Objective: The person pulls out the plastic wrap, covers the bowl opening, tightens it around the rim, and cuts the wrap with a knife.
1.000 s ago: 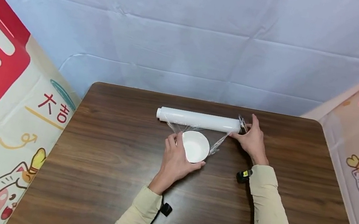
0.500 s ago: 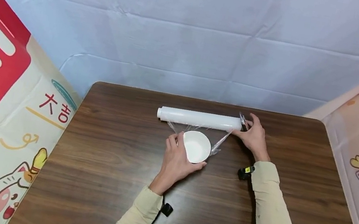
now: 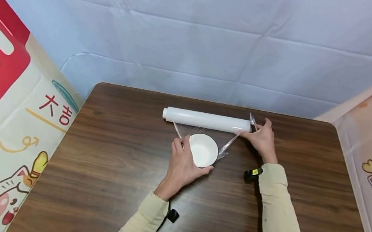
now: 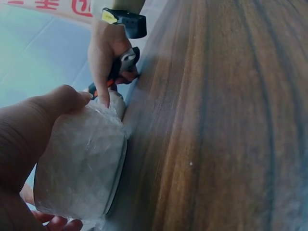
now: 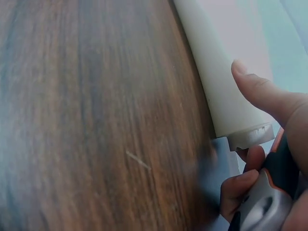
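A white bowl [image 3: 203, 151] lies on the table, mouth facing the head camera. My left hand [image 3: 181, 167] grips it by the rim and side. Crinkled clear film covers the bowl's outer wall [image 4: 82, 159] in the left wrist view. That cling film [image 3: 198, 130] stretches from the bowl to a white roll [image 3: 207, 120] lying crosswise behind it. At the roll's right end is my right hand [image 3: 261, 139]; its thumb lies along the roll [image 5: 231, 110]. Its curled fingers hold a grey, black and orange hand tool [image 5: 264, 207], whose exact kind I cannot tell.
The brown wooden table [image 3: 105, 168] ends just behind the roll. A pale cloth backdrop [image 3: 197, 51] rises at the back, with printed panels on both sides. Black wrist cameras sit by each sleeve.
The roll has shifted slightly away from the bowl and lies straighter. The film between them spreads flatter and tauter. My left hand keeps its grip on the bowl.
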### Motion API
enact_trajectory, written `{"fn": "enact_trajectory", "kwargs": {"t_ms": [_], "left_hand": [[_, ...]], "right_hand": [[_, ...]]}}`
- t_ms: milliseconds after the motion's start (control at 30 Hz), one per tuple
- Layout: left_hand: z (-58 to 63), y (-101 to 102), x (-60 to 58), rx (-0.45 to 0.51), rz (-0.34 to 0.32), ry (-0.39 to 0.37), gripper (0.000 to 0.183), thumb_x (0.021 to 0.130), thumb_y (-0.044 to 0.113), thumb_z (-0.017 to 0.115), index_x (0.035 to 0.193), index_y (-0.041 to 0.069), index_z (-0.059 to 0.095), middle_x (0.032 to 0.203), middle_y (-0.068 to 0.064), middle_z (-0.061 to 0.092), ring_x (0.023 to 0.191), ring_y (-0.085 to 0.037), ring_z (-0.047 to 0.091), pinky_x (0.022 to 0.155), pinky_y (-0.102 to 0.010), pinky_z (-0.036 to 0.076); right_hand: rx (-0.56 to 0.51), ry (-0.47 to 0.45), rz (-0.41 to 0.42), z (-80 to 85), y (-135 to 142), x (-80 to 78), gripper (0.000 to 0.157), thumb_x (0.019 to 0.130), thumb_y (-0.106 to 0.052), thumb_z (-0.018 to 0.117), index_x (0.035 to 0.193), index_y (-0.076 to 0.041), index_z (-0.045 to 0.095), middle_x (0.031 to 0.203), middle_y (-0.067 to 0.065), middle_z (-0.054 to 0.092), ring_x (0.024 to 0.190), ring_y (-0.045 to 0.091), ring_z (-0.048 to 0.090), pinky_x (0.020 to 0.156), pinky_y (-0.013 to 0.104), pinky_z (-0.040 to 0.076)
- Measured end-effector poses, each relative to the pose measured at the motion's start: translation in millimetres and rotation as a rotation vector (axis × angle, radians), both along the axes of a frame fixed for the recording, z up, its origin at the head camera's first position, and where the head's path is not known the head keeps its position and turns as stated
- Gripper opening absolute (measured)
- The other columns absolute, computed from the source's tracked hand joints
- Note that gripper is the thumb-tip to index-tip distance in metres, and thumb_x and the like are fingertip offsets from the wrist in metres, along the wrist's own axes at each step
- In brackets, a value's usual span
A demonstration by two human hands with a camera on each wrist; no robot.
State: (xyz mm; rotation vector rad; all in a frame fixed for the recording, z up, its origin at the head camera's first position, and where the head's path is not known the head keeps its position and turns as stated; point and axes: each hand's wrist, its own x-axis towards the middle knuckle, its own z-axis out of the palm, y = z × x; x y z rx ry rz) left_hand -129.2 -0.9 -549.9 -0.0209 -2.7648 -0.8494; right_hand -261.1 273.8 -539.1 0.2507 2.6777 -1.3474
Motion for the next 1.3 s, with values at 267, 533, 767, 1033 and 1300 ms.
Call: {"fn": "enact_trajectory", "kwargs": {"t_ms": [267, 533, 767, 1033, 1300], "left_hand": [[0.2, 0.4, -0.8, 0.002, -0.002, 0.0, 0.126, 0.053, 0.06, 0.099, 0.149, 0.003, 0.04, 0.127, -0.021, 0.045, 0.116, -0.035, 0.048, 0.097, -0.042, 0.058], [-0.1, -1.1, -0.7, -0.023, -0.016, -0.005, 0.131, 0.053, 0.068, 0.097, 0.151, 0.003, 0.039, 0.128, -0.021, 0.045, 0.116, -0.035, 0.048, 0.099, -0.043, 0.057], [12.0, -16.1, -4.6, 0.085, -0.057, -0.126, 0.124, 0.054, 0.067, 0.098, 0.15, 0.011, 0.043, 0.134, -0.021, 0.041, 0.126, -0.037, 0.039, 0.104, -0.045, 0.054], [19.9, -43.1, -24.0, 0.351, -0.042, -0.293, 0.084, 0.084, 0.057, 0.084, 0.15, 0.021, 0.045, 0.143, -0.022, 0.034, 0.136, -0.039, 0.035, 0.111, -0.058, 0.047], [9.7, -82.8, -62.3, 0.557, -0.028, -0.303, 0.064, 0.104, 0.035, 0.064, 0.16, 0.032, 0.033, 0.118, -0.02, 0.072, 0.104, -0.031, 0.072, 0.091, -0.046, 0.056]], "right_hand": [[-0.039, -0.027, -0.006, 3.8, -0.3, 0.1, 0.142, 0.079, -0.051, 0.091, 0.166, 0.002, -0.007, 0.157, 0.03, 0.05, 0.146, 0.045, 0.049, 0.119, 0.059, 0.042], [-0.052, -0.068, -0.008, 4.1, -0.5, 0.6, 0.134, 0.081, -0.051, 0.089, 0.167, 0.001, 0.001, 0.162, 0.028, 0.044, 0.15, 0.045, 0.043, 0.121, 0.059, 0.04], [0.001, -0.127, 0.029, 4.0, 0.6, 0.4, 0.13, 0.08, -0.062, 0.085, 0.168, -0.003, 0.01, 0.167, 0.024, 0.039, 0.151, 0.045, 0.039, 0.12, 0.06, 0.041], [-0.041, -0.123, 0.079, 5.3, 5.6, 2.6, 0.114, 0.088, -0.042, 0.085, 0.168, -0.003, 0.013, 0.167, 0.027, 0.036, 0.143, 0.044, 0.048, 0.113, 0.053, 0.047], [-0.191, -0.064, -0.092, 15.6, 0.9, 24.8, 0.067, 0.107, -0.024, 0.057, 0.164, -0.006, 0.027, 0.117, 0.017, 0.064, 0.074, 0.017, 0.06, 0.064, 0.028, 0.054]]}}
